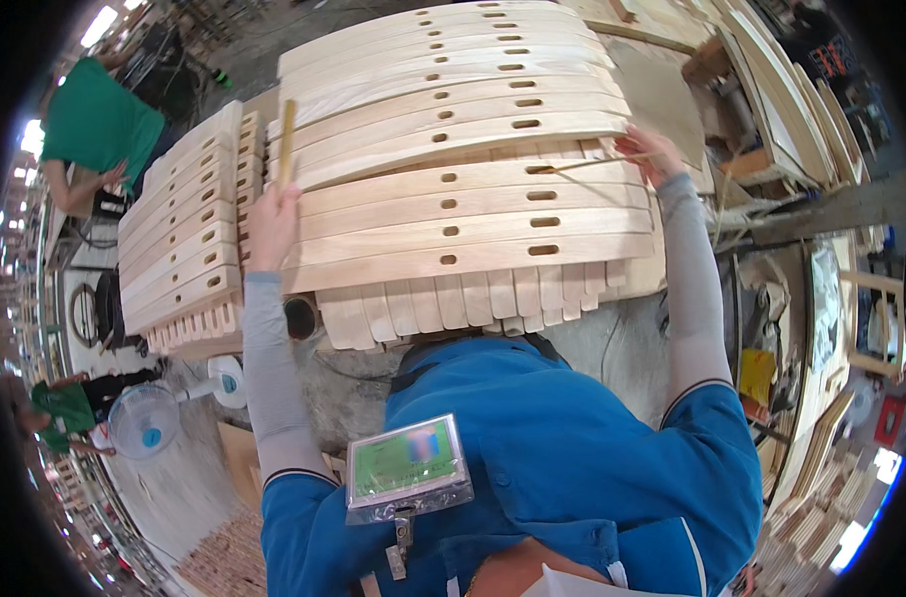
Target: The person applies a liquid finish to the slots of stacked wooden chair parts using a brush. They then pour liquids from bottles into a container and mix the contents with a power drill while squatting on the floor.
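Slotted pale wooden boards [493,204] lie side by side in a wide stack before me, each with a short and a longer slot. At the stack's left edge my left hand [274,227] is closed around a narrow yellowish strip [288,139] that points away from me. My right hand [654,157] is at the right ends of the boards, pinching a thin stick [592,162] whose tip lies at a long slot. Its fingertips also meet the end of one board [453,157], which sits tilted above a dark gap. The strip's lower end is hidden in my left hand.
A second stack of slotted boards [184,224] stands at the left. Under the main stack, more board ends [453,303] stick out toward me. A white fan [144,420] and two people in green are at the left. Wooden racks [741,109] line the right.
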{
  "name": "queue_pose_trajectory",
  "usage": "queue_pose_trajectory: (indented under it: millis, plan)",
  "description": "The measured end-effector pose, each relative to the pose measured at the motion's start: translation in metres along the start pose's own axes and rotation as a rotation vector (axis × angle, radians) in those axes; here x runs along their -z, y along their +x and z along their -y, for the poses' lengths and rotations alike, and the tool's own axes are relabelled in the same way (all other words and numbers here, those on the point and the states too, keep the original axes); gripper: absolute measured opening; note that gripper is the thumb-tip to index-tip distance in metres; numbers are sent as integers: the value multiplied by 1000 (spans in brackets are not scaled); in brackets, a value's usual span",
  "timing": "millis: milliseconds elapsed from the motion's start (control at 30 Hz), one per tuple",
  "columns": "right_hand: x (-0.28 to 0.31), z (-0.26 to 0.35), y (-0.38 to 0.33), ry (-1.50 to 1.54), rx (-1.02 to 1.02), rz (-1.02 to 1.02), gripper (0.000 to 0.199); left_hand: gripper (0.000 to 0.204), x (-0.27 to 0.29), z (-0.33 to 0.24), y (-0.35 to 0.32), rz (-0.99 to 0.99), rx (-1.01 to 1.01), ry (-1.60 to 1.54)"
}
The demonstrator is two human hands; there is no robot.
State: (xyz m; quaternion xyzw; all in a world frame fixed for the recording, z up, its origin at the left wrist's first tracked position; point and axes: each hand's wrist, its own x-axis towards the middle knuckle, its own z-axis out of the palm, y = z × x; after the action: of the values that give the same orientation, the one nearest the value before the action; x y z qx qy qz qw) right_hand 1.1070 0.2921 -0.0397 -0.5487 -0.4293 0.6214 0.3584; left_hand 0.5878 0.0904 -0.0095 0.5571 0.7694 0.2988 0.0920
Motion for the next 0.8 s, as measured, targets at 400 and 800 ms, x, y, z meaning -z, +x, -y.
queue_pose_trajectory:
  millis: [400,800]
  plan:
    - [-35,-10,-65,-90,32,-15,30,28,9,6,-38,33,-44,54]
    - [-6,-34,-113,6,245,-7,27,32,28,2,-74,22,-52,-77]
